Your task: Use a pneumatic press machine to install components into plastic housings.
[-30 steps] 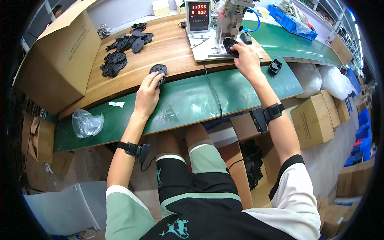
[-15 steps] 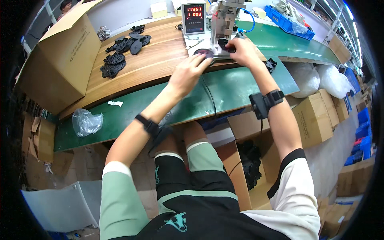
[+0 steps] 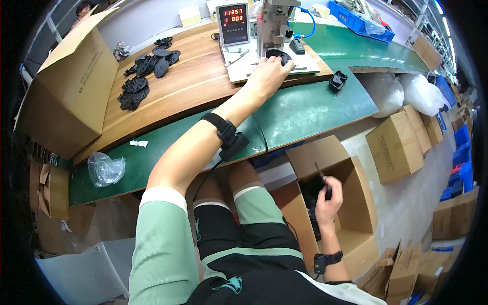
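And L hand [image 3: 268, 79], fingers closed on blk oval part [image 3: 277, 54] at the press [image 3: 270, 28]! R hand [image 3: 329, 204] pinching dark pc [image 3: 328, 192] over open carton [image 3: 364, 203]; blk pile [image 3: 145, 67] on bench [image 3: 195, 66] untouched.

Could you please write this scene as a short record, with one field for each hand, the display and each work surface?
Left hand: fingers at a black part below the metal machine; exact grip unclear
Right hand: holding a small dark item, over an open cardboard box; kind of item unclear
Display: red digits lit, left of the machine
Wooden board: dark pieces in a loose cluster
Green worktop: clear plastic bag, hollow black piece
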Available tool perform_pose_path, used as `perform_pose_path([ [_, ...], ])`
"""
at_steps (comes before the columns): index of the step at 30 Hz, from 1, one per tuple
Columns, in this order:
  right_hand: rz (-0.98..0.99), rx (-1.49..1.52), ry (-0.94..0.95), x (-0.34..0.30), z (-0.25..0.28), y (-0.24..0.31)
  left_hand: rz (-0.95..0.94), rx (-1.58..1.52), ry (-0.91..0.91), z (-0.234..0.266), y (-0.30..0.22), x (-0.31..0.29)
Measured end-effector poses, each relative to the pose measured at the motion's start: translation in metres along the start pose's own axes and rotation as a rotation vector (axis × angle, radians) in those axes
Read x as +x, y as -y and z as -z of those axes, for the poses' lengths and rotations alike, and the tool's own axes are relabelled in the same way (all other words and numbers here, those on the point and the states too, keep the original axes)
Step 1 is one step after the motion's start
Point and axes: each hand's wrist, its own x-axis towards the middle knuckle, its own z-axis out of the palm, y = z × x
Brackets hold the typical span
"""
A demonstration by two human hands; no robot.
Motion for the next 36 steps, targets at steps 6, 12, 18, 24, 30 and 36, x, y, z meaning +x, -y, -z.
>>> perform_pose_path([
  [6,-0.509,-0.287,0.251,-0.163,-0.004,-0.156,-0.074,0.023,-0.152,-0.023,0.011,-0.002],
  [12,-0.729,-0.334,0.358,-0.184,-0.037,-0.204,-0.072,-0.048,-0.099,-0.011,-0.001,0.004],
  [18,0.316,0.060,0.098,0.065,-0.067,0.034,-0.012,-0.039,-0.313,-0.015,0.012,-0.008],
  [24,0.598,-0.257,0.107,0.246,-0.119,0.073,0.003,-0.104,-0.373,-0.027,0.002,0.004],
  [30,0.584,-0.285,0.242,0.288,-0.181,0.084,-0.015,-0.242,-0.550,-0.016,0.037,-0.041],
  [36,0.563,-0.304,0.243,0.294,-0.163,0.071,0.265,0.170,-0.489,0.011,0.150,-0.154],
])
